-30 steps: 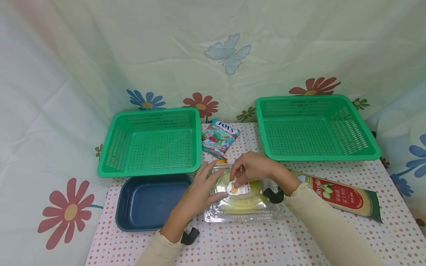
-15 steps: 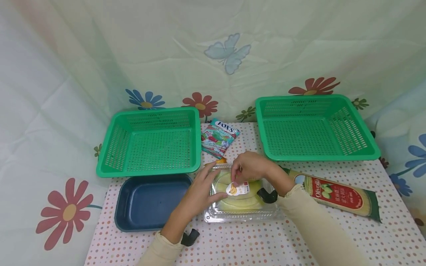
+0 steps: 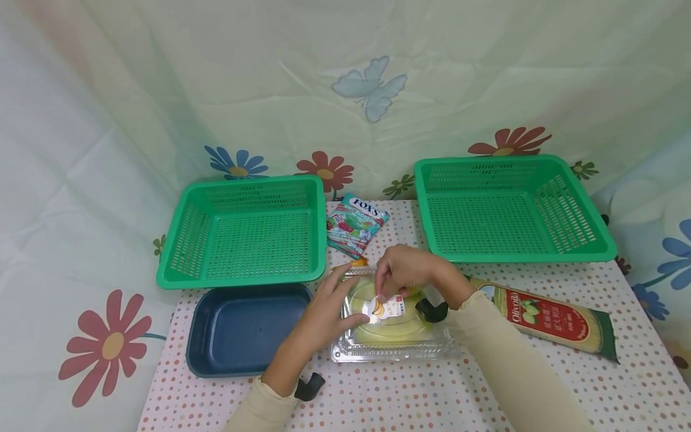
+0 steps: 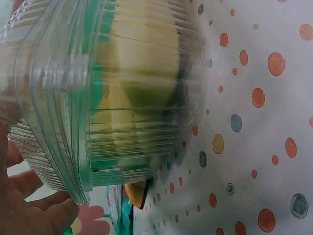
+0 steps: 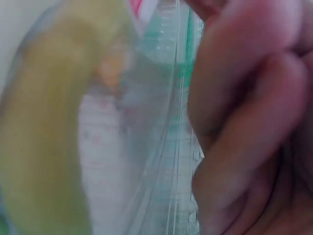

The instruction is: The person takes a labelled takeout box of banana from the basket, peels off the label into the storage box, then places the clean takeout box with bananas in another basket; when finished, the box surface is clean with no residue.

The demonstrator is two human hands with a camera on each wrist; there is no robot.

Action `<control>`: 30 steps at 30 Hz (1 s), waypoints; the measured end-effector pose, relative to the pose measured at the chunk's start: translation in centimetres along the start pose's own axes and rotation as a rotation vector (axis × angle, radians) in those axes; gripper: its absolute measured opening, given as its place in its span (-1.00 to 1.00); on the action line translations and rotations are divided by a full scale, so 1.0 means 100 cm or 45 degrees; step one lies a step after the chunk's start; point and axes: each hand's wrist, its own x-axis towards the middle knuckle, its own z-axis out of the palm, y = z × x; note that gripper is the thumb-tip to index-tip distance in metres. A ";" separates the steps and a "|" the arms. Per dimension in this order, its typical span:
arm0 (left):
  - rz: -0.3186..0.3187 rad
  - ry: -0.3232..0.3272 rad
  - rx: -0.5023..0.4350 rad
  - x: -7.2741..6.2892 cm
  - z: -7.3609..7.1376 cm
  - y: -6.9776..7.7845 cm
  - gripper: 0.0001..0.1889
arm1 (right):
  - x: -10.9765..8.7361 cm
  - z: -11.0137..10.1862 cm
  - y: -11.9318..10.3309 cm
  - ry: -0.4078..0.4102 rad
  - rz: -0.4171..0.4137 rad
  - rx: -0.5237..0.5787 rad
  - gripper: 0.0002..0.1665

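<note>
since a second earlier the clear box [image 3: 392, 336] lid had tipped up a little under the right hand [image 3: 410, 273], whose grip pinched its far edge; the left hand [image 3: 324, 309] stayed spread against the box's left side. the box sat mid-bench [image 3: 432, 396] holding bananas [image 3: 372, 291]. both green baskets [image 3: 245, 231] and the blue tray [image 3: 243, 330] held nothing.

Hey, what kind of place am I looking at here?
Probably a makeshift tabletop set for sorting groceries: floral bedsheets hung as backdrop, a polka-dot tablecloth, two green baskets, and packaged bananas in a clear clamshell.
</note>
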 end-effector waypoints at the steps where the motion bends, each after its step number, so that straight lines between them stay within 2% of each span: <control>1: -0.002 -0.001 -0.002 0.000 0.000 0.000 -0.17 | 0.001 -0.001 0.001 -0.012 -0.002 0.007 -0.90; 9: -0.015 -0.009 -0.016 -0.001 0.000 0.003 -0.17 | 0.003 -0.004 0.004 -0.057 0.019 0.073 -0.92; 30: 0.012 0.031 -0.018 -0.001 0.000 0.002 -0.16 | 0.006 -0.006 0.006 -0.071 0.020 0.088 -0.94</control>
